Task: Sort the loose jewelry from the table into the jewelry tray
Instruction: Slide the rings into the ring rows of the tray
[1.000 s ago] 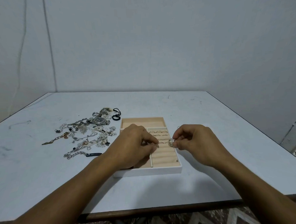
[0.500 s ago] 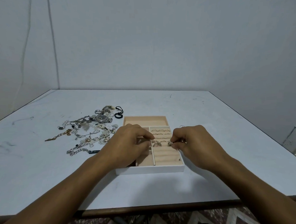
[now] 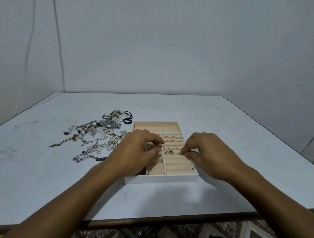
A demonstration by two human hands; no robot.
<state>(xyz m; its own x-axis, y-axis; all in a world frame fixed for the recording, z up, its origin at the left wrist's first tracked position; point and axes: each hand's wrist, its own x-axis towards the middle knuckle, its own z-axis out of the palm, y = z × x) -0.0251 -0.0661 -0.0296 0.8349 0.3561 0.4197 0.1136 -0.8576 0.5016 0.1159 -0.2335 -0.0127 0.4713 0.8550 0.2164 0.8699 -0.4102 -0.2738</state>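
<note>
- Table (image 3: 224, 138): pale top with a dark edge. It carries every item below.
- Tray (image 3: 162, 178): white walls and beige lining, set mid-table toward the near edge. A long compartment (image 3: 156, 127) runs across the far end. Narrow compartments lie on the left and ring rolls (image 3: 178, 163) on the right.
- Bands (image 3: 171, 137): thin rings seated in rows in the far slots of the rolls.
- Ornate ring (image 3: 169, 150): seated in a middle slot, toward the left of the rolls.
- Ring (image 3: 181, 152): at the right end of that same slot, pinched by the right hand. Whether it is seated in the slot cannot be told.
- Right hand (image 3: 207, 152): over the tray's right wall. The grip is clamped on the ring, thumb and forefinger together.
- Left hand (image 3: 136, 151): over the left compartments with fingers curled, the forefinger tip by the divider beside the rolls. Whether the grip holds anything cannot be told.
- Jewelry (image 3: 96, 138): a loose heap on the table, left of the tray.
- Watch (image 3: 109, 123): steel with a dark dial, on the far side of the heap.
- Cord (image 3: 127, 118): a black loop between the watch and the tray's far left corner.
- Chain (image 3: 84, 158): silver links at the near edge of the heap.
- Gold chain (image 3: 64, 141): at the left edge of the heap.
</note>
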